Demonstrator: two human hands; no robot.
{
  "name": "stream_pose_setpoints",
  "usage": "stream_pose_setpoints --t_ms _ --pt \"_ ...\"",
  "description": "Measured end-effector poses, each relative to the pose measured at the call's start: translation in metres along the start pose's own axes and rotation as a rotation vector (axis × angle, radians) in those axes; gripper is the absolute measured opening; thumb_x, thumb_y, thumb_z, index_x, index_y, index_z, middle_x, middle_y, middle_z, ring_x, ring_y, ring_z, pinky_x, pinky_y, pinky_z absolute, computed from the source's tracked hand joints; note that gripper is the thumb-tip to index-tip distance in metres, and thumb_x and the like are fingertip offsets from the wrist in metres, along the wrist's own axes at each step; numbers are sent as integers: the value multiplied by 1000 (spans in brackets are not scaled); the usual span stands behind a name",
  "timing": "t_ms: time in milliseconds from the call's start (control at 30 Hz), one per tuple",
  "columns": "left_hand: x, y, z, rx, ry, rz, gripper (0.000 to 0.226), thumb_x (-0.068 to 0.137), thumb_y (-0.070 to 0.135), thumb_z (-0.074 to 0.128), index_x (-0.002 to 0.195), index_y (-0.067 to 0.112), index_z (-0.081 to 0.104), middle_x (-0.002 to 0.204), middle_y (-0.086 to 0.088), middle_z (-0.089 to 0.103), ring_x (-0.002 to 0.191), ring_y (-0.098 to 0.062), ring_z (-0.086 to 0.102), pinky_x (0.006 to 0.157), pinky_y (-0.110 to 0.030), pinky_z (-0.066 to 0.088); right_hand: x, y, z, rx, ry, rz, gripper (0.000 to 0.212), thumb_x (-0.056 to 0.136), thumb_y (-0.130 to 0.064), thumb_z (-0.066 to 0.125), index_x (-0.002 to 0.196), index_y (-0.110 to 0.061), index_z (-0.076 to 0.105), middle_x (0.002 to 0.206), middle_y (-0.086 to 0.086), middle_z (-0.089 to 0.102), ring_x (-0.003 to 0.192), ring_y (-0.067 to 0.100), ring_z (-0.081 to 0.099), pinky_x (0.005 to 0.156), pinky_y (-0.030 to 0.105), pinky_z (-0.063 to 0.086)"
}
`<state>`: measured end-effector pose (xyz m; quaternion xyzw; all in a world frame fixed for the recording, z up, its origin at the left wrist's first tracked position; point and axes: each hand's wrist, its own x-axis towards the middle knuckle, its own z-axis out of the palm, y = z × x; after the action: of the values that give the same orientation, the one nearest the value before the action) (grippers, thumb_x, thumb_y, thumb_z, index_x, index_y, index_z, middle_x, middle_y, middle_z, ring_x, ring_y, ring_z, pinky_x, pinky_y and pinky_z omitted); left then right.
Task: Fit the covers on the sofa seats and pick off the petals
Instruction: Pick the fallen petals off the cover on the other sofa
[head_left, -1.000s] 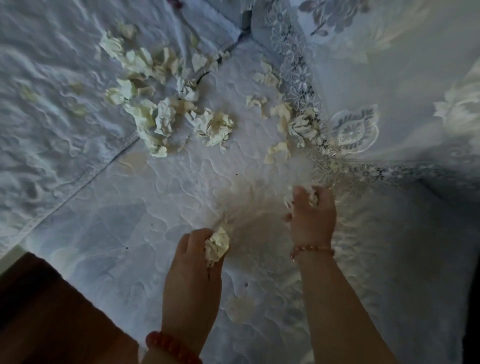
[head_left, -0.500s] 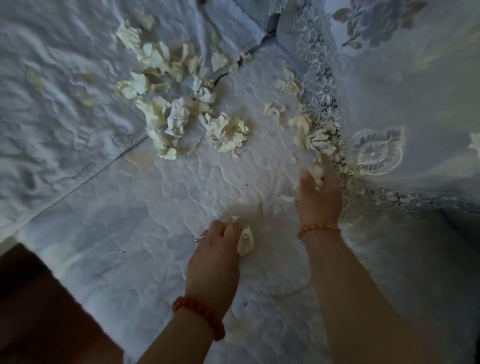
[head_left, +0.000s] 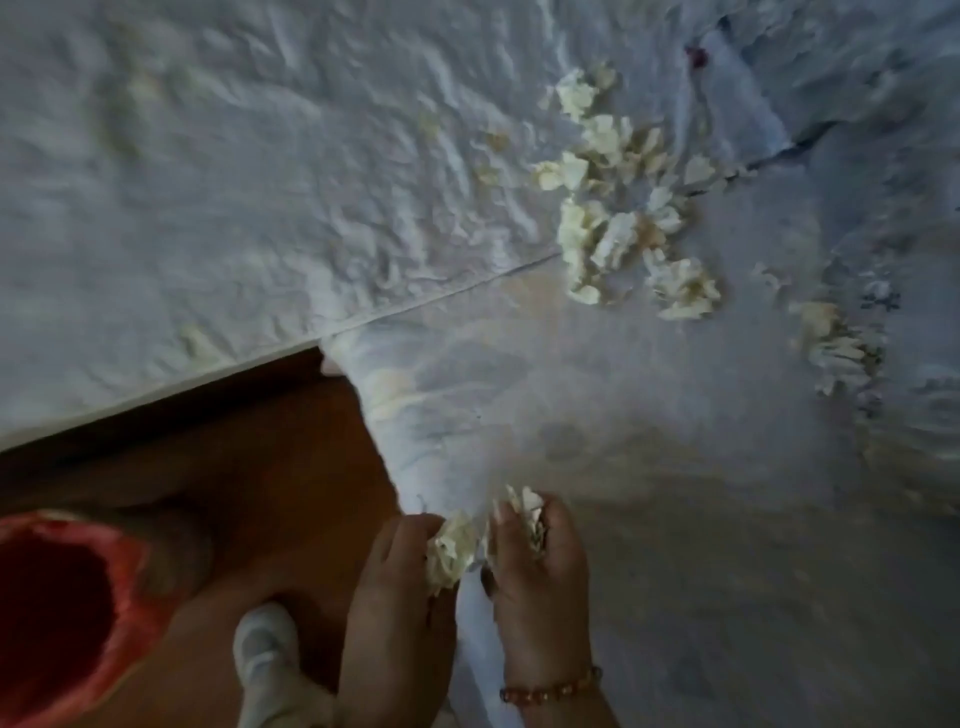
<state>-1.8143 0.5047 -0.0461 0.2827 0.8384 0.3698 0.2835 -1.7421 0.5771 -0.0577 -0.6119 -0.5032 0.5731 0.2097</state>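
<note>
Cream-white, crumpled petals (head_left: 618, 223) lie scattered over the pale quilted seat cover (head_left: 597, 395), the thickest cluster far from the person near the seam between two seats, a smaller clump off to the right by a lace-edged cloth (head_left: 872, 364); both hands sit together at the near edge of the seat, each with fingers curled around its own wad; the left hand (head_left: 400, 587) grips a bunch (head_left: 449, 551) against its fingertips, the right hand (head_left: 535, 561) cups another (head_left: 527, 512) that pokes out above its knuckles. The petals look weightless, limp and easily bruised, likely to slip from a loose grasp, so gathering them in a scooping pinch from beneath seems wiser than plucking single edges; they have no real long axis, being balled and curled every which way. The cover looks soft and slack, rumpled on the left seat; its front hem hangs down toward the wooden floor (head_left: 260, 467), and the seam runs diagonally from lower left to upper right. A red bag (head_left: 119, 587) stands open on the floor at lower left, probably the place for the handfuls; a socked foot (head_left: 265, 654) rests beside it.
</note>
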Motion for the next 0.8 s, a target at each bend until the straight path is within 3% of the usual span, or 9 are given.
stream_pose_setpoints --t_ms 100,200,267,333,400,467,533,700,800 --pt "-18 -40 -42 34 119 -51 27 73 25 58 97 35 51 85 16 57 77 -1 54 72 5 33 -32 2 59 -53 -186 -24 28 72 -46 58 77 -19 58 67 -8 66 59 3 60 56 21 47" --pt "-36 -86 -93 -72 226 -215 27 75 46 44 96 33 54 89 15 55 81 -3 54 73 -21 47 -70 6 122 -124 -337 -12 21 81 -38 62 82 -17 59 70 -3 66 64 5 63 58 17 48" --pt "-49 -114 -123 -99 295 -316 32 76 45 43 101 30 56 94 15 56 88 -7 56 74 -32 50 -92 11 159 -176 -420 1 19 84 -37 64 83 -19 60 70 -2 66 64 7 63 60 23 50" --pt "-65 -148 -154 -113 367 -401 22 84 21 55 105 28 56 97 14 57 92 -9 58 74 -25 48 -117 19 197 -229 -501 0 21 82 -42 63 82 -21 60 70 -3 68 63 9 63 59 31 51" --pt "-76 -180 -180 -90 442 -450 31 84 5 60 101 30 53 95 12 57 88 -5 56 68 -14 43 -140 28 231 -288 -592 26 19 85 -42 62 82 -23 60 72 -4 68 63 10 63 59 31 49" --pt "-87 -213 -211 -96 516 -546 28 86 4 60 94 30 51 91 12 56 82 0 53 61 -10 41 -167 39 271 -346 -702 75 20 85 -45 59 87 -25 60 78 -4 69 68 9 65 64 33 53" --pt "-96 -247 -235 -131 558 -625 24 89 3 54 92 27 50 91 8 55 80 1 51 58 -9 39 -189 57 311 -409 -771 111 26 83 -51 59 97 -29 61 93 -4 70 86 12 68 79 41 57" --pt "-82 -313 -255 -251 512 -771 20 87 -1 46 97 16 50 101 -4 54 79 -5 49 60 -14 41 -201 94 379 -543 -791 194 44 82 -58 54 107 -21 57 106 -2 65 98 16 63 90 42 53" --pt "-64 -352 -255 -374 434 -909 22 87 3 45 105 17 47 111 -9 51 86 -20 57 74 -37 56 -192 118 411 -584 -767 232 36 89 -49 51 102 -15 53 94 -5 60 84 11 58 76 30 49"
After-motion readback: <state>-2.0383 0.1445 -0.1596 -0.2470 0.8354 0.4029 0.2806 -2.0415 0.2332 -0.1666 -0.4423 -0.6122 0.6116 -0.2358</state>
